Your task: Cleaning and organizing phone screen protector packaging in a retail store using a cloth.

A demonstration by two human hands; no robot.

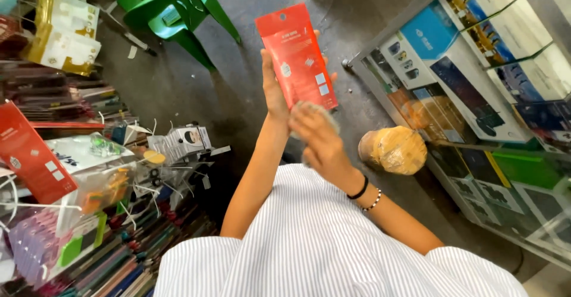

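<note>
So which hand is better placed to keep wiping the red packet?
Right, probably. The right hand presses a grey cloth against the red packet's lower edge, while the left hand grips it from behind, upright.

Only one view is showing, from a camera worn on the person's head, and it is looking steeply down along the person's own front. The striped shirt [333,237] is filling the bottom edge, very near the lens, and both forearms are reaching up and away from it toward the middle of the picture. Beyond them the camera is facing the grey floor [238,88], which is running to the top edge. A rack of hanging packets [65,172] is lying along the left edge, and a glass display case [476,100] is slanting down the right side, its far corner near the top. Everything is looking tilted and close.
</note>
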